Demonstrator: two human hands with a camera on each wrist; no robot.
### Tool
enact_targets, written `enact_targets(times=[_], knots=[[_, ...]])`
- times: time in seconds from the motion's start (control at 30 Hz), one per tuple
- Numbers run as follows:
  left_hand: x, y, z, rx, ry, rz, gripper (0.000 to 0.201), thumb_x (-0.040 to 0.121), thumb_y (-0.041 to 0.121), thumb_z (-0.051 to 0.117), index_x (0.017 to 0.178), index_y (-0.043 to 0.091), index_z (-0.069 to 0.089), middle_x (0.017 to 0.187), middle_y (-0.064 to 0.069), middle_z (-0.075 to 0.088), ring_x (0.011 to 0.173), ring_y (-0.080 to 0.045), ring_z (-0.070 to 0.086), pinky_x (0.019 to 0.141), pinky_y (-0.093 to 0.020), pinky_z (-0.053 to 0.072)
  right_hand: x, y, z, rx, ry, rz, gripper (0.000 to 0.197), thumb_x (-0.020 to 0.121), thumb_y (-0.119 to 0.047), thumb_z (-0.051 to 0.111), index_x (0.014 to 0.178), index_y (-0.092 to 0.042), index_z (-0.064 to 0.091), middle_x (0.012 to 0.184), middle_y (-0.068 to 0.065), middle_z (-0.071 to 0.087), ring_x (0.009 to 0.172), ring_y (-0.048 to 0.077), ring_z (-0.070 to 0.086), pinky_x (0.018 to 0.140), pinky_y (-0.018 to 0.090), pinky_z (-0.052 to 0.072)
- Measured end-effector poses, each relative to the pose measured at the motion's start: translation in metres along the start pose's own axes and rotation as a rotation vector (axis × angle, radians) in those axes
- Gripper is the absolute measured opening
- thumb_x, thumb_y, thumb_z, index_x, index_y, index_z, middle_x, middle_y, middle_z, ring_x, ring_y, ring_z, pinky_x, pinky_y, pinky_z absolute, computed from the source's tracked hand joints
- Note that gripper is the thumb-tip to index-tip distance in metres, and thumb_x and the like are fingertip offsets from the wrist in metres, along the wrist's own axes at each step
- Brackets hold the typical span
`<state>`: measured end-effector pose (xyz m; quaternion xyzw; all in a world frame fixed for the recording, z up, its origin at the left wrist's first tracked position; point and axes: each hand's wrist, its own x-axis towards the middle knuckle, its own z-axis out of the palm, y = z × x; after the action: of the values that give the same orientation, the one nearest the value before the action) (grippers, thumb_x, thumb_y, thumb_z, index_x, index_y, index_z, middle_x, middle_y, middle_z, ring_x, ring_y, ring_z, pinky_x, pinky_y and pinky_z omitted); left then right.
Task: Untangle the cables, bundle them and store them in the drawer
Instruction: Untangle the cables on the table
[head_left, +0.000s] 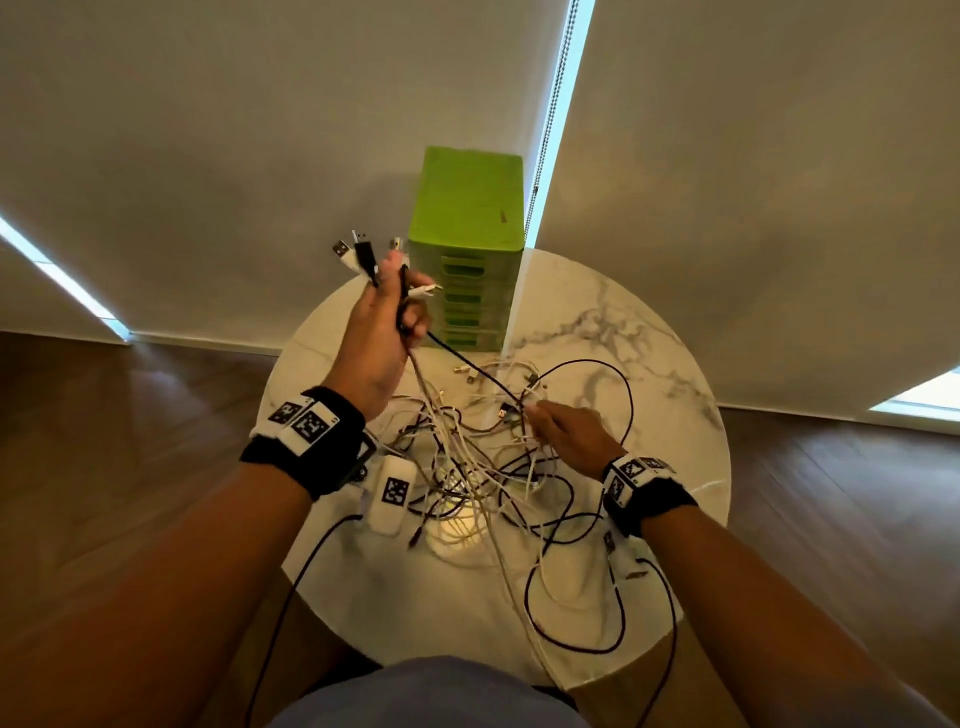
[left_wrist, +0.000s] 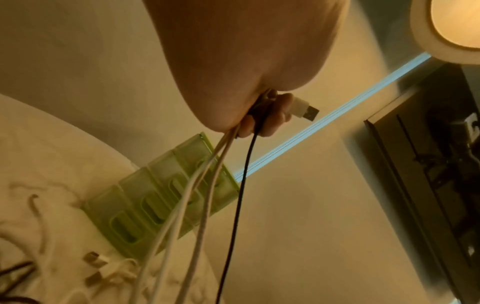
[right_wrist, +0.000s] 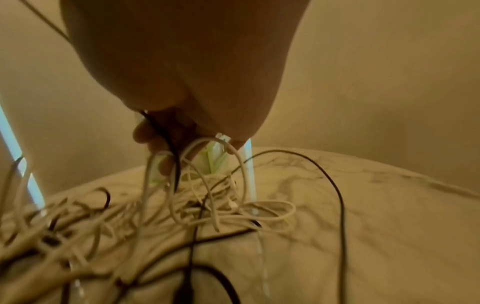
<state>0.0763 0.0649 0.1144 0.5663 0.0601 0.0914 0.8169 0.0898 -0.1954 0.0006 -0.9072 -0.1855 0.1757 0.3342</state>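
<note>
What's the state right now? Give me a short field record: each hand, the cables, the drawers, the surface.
left hand: raised above the table, grips several cable ends, plugs sticking up
right hand: low over the pile, fingers pinching cables
cables: white and black, still tangled in a pile
drawer unit: green, at the table's far edge, all drawers appear closed
table: round, white marble
stage: untangling; nothing bundled or stored

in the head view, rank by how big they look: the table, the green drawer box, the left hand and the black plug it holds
1. Table
2. Green drawer box
3. Left hand, though it is raised toward the camera, so it looks bigger than it is
4. Black plug
</note>
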Motion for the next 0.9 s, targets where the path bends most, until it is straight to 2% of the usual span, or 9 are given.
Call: enact_targets(times=[0.13,0.23,0.3,0.37,0.5,0.57,0.63,0.8,0.9], knots=[[-0.006,-0.024,-0.006,0.4,0.011,0.073,0.03,0.11,0.035,0.035,0.099,0.02,0.058,0.066,0.009,0.039,0.059,-0.003,0.038,0.06,-0.019,0.033,0.016,-0.013,-0.017,0.002,0.198,0.045,0.047,0.108,-0.041,0.039,0.076,-0.015,0.061,0.075,0.003,0.068,0.074,0.021,0.063,0.074,0.034,0.042],[-0.015,-0.044,-0.005,0.531,-0.039,0.029,0.024,0.109,0.04,0.039,0.103,0.023,0.055,0.075,0.013,0.055,0.07,-0.004,0.05,0.074,-0.029,0.043,0.022,-0.032,-0.019,0.184,0.318,0.056,0.048,0.107,-0.044,0.041,0.076,-0.014,0.062,0.072,0.001,0.069,0.074,0.022,0.066,0.074,0.038,0.048],[-0.02,-0.052,0.003,0.517,-0.042,-0.017,0.023,0.109,0.036,0.041,0.115,0.019,0.056,0.085,0.012,0.064,0.079,-0.001,0.06,0.083,-0.027,0.047,0.022,-0.049,-0.02,0.29,0.322,0.011,0.045,0.106,-0.045,0.042,0.072,-0.021,0.057,0.068,-0.002,0.066,0.075,0.024,0.069,0.073,0.038,0.05],[-0.024,-0.053,0.015,0.325,-0.015,-0.109,0.025,0.11,0.025,0.042,0.125,0.012,0.057,0.089,0.004,0.067,0.073,0.004,0.061,0.074,-0.015,0.046,0.019,-0.066,-0.019,0.345,0.293,-0.053,0.04,0.106,-0.044,0.044,0.072,-0.025,0.053,0.066,-0.003,0.062,0.076,0.027,0.069,0.071,0.038,0.051],[-0.021,-0.058,0.017,0.218,0.023,-0.131,0.028,0.097,0.019,0.058,0.1,0.043,0.07,0.081,0.014,0.063,0.076,-0.003,0.057,0.081,-0.026,0.045,0.016,-0.072,-0.015,0.347,0.29,-0.09,0.038,0.105,-0.045,0.046,0.071,-0.029,0.051,0.068,-0.002,0.062,0.074,0.021,0.067,0.072,0.036,0.05],[-0.021,-0.057,0.013,0.298,0.063,-0.137,0.023,0.097,0.014,0.063,0.099,0.037,0.067,0.085,0.016,0.067,0.079,-0.004,0.061,0.086,-0.029,0.045,0.011,-0.066,-0.016,0.351,0.29,-0.076,0.04,0.106,-0.044,0.046,0.071,-0.026,0.052,0.069,0.0,0.063,0.07,0.017,0.064,0.071,0.031,0.048],[-0.02,-0.056,0.008,0.316,0.103,-0.111,0.015,0.095,0.017,0.069,0.099,0.031,0.067,0.1,0.003,0.071,0.087,-0.013,0.066,0.089,-0.03,0.046,0.005,-0.06,-0.016,0.38,0.269,-0.072,0.042,0.106,-0.042,0.046,0.074,-0.016,0.055,0.07,0.006,0.063,0.068,0.015,0.062,0.07,0.029,0.047],[-0.017,-0.047,0.001,0.139,0.144,-0.118,0.01,0.102,0.022,0.061,0.11,0.023,0.065,0.102,-0.008,0.073,0.051,-0.008,0.031,0.052,-0.021,0.031,-0.011,-0.046,-0.017,0.332,0.086,-0.122,0.044,0.106,-0.042,0.045,0.072,-0.017,0.057,0.066,-0.004,0.061,0.068,0.015,0.062,0.07,0.027,0.049],[-0.014,-0.044,0.001,0.118,0.12,-0.178,0.036,0.108,0.04,0.043,0.103,0.009,0.061,0.099,-0.013,0.077,0.046,-0.008,0.029,0.042,-0.016,0.027,-0.017,-0.039,-0.015,0.141,-0.049,-0.129,0.049,0.106,-0.049,0.041,0.067,-0.022,0.056,0.067,-0.001,0.065,0.07,0.017,0.065,0.076,0.037,0.053]])
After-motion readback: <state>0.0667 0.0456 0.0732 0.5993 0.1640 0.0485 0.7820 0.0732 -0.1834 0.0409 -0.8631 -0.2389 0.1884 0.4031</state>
